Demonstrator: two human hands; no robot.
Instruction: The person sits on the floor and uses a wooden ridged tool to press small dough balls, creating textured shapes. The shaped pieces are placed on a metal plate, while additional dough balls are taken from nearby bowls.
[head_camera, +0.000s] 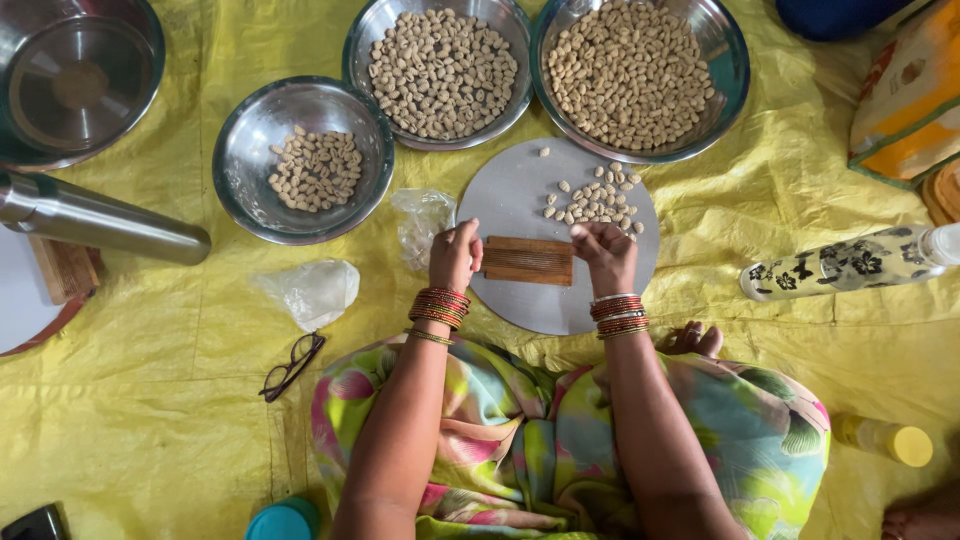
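Note:
A small ridged wooden board (528, 260) lies on a round grey metal plate (520, 195). My left hand (455, 254) grips the board's left end. My right hand (604, 252) rests at the board's right end with fingers curled, pinching something small that I cannot make out. A loose heap of small pale shaped dough pieces (595, 200) sits on the plate just beyond my right hand. Both wrists wear red and gold bangles.
Three steel bowls hold the same pale pieces: a small one (252, 140), a middle one (365, 35) and a large one (735, 60). An empty steel pot (75, 75), steel cylinder (100, 220), plastic bags (312, 290), glasses (292, 366) and patterned bottle (845, 262) lie on the yellow sheet.

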